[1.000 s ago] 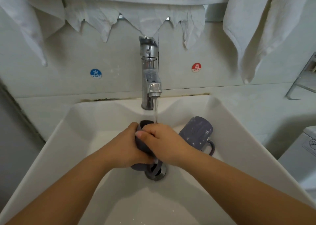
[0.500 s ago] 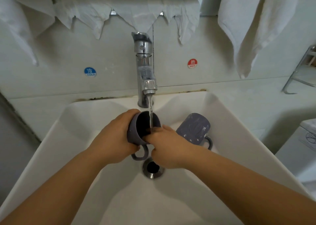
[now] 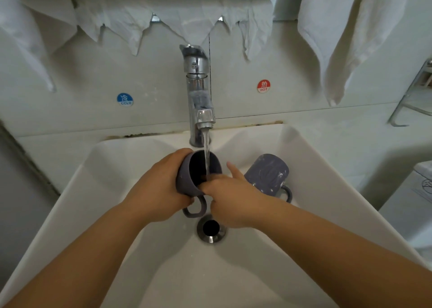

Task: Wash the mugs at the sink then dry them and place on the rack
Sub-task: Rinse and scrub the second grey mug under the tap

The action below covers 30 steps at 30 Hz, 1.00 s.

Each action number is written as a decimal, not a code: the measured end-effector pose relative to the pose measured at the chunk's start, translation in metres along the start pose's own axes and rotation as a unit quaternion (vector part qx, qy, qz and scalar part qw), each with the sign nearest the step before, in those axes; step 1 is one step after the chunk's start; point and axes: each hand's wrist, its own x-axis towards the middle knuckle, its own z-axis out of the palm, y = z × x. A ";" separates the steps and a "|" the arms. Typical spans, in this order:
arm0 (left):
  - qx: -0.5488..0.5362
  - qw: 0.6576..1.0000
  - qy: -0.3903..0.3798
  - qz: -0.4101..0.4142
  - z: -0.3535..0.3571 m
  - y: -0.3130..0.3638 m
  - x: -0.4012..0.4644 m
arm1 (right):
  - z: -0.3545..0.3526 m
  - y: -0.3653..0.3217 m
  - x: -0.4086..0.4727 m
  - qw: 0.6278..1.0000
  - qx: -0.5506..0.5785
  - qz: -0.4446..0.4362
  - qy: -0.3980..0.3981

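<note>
White towels [image 3: 346,34] hang above round cold [image 3: 124,99] and hot [image 3: 263,86] wall stickers.

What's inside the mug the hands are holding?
Tap water pours into the held mug, and the right hand has fingers dipped inside over the rim. The left hand grips it outside. The bottom is too dark to see.

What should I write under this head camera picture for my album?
Left hand holds a grey mug under the running tap; right hand rubs its rim.
</note>
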 end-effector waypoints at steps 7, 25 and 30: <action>-0.029 0.999 -0.025 -0.022 -0.006 -0.001 -0.002 | -0.005 0.007 0.003 0.913 0.389 0.042 0.115; -0.031 0.998 -0.055 -0.008 -0.018 0.007 -0.005 | 0.009 0.021 0.022 0.912 0.374 0.096 0.139; -0.065 0.990 -0.122 -0.034 -0.024 0.004 -0.006 | 0.010 0.013 0.024 0.894 0.426 0.099 0.098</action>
